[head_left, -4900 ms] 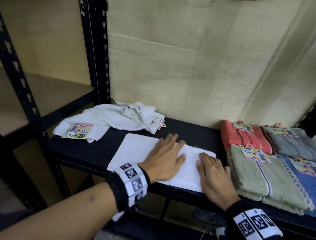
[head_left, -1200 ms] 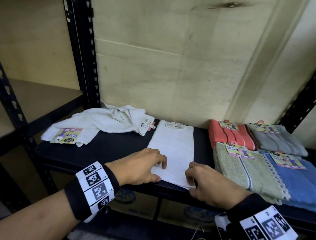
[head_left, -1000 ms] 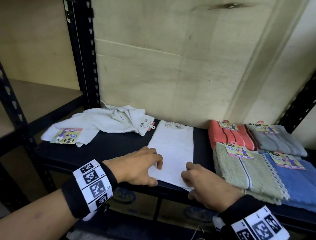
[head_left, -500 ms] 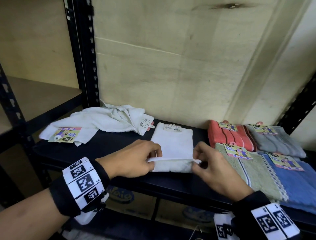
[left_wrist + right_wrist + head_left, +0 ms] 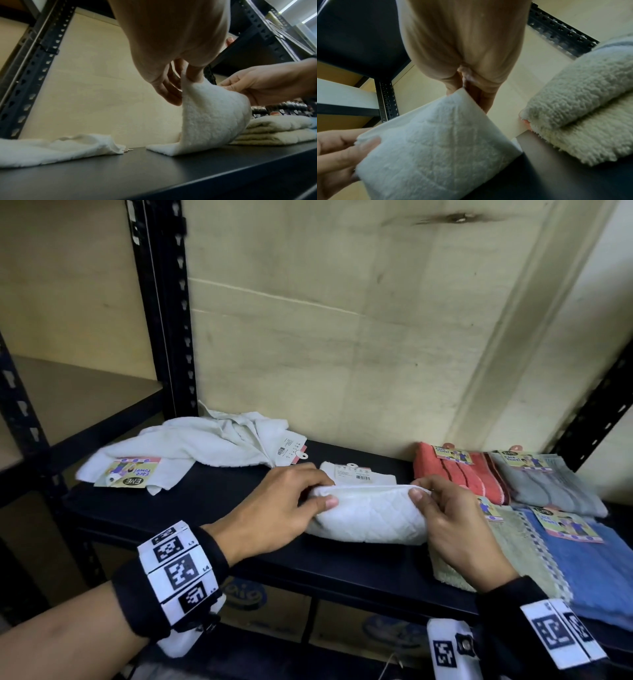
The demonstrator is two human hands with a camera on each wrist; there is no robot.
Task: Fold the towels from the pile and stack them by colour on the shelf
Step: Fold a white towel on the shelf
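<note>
while both hands (image 5: 270,508) (image 5: 452,518) pinch its corners, white towel (image 5: 368,517) arches between them.

head above, wrists low (shared towel (image 5: 368,517))

White towel (image 5: 368,517) quilted terry cloth; shelf (image 5: 212,501) matt black.

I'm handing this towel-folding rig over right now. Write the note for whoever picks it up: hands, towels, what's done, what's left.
Left hand and right hand each pinch a raised corner of the white towel, mid-fold on the black shelf.
Done: red towel, grey towel, green towel and blue towel lie folded on the right.
Left: lay this fold down and place the towel; then fold the crumpled white towel back left.
</note>
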